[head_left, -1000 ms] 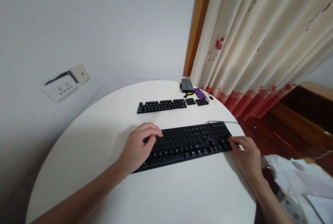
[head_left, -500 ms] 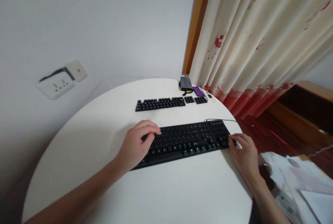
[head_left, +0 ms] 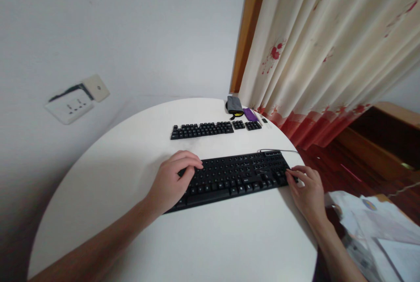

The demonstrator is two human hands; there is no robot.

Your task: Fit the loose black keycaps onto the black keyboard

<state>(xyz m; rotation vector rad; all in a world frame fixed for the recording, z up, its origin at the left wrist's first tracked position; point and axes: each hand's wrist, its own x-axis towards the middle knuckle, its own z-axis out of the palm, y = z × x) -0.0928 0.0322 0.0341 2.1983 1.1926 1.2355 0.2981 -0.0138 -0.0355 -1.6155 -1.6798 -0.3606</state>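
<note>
the round white tabletop [head_left: 131,155] carries everything, and its right rim sits close under the far end of the long black wired keyboard [head_left: 236,177], which lies slightly aslant across the middle. that closeness looks like the main risk: a push or tug from the right side could slide that end past the rim, or a key worked loose there could drop to the dark wooden floor.

the left hand [head_left: 172,183] lies over the keyboard's left end, its fingers [head_left: 192,164] loosely curved on the keys and closed around nothing. if it lifts its weight, the board would be free to skid.

the right hand [head_left: 306,188] meets the keyboard's right end, with its fingers [head_left: 293,172] bunched narrow against the outermost keys. whether they pinch a key or the edge, i cannot tell.

farther back, well apart from both hands, lies a row of loose black keycaps [head_left: 201,130] in keyboard order; a swept sleeve could scatter them. the thin black cable [head_left: 278,151] loops just behind the right end and could snag.
</note>
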